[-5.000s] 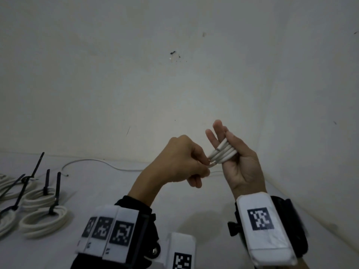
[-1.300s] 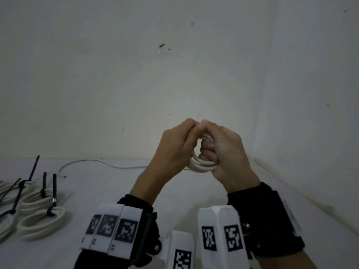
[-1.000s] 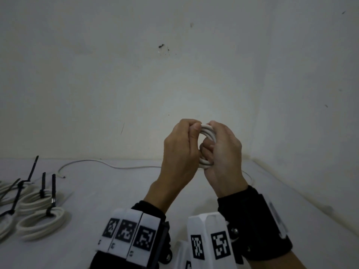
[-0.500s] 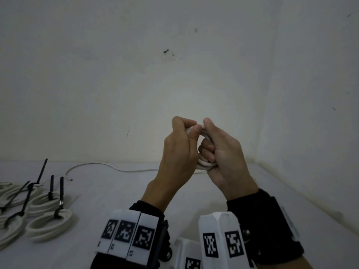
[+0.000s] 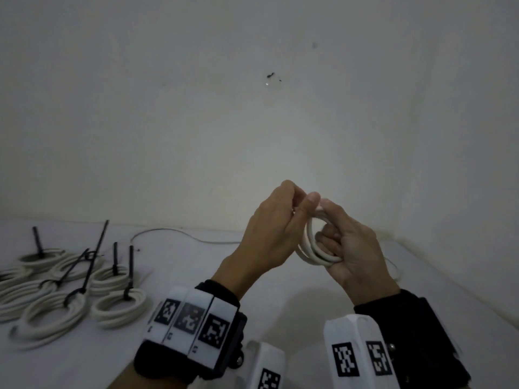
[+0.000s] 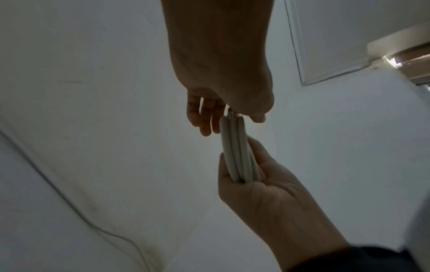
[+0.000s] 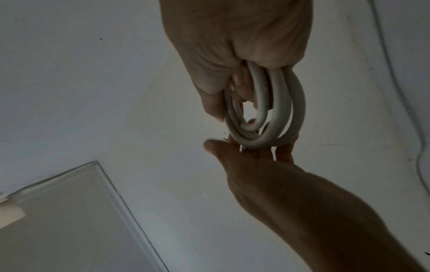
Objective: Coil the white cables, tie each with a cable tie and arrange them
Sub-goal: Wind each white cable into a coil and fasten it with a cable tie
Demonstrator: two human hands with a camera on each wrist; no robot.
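Head view: both hands, left (image 5: 269, 228) and right (image 5: 348, 248), pinched the coil (image 5: 311, 248). Cable looked light, springy; best gripped across all loops.

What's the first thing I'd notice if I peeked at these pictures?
Probably the two hands held up in the middle: the left hand and right hand both grip a white cable coil in the air before a bare wall. Next, at the lower left, the tied coils lying on the white surface, black cable ties sticking up from them.
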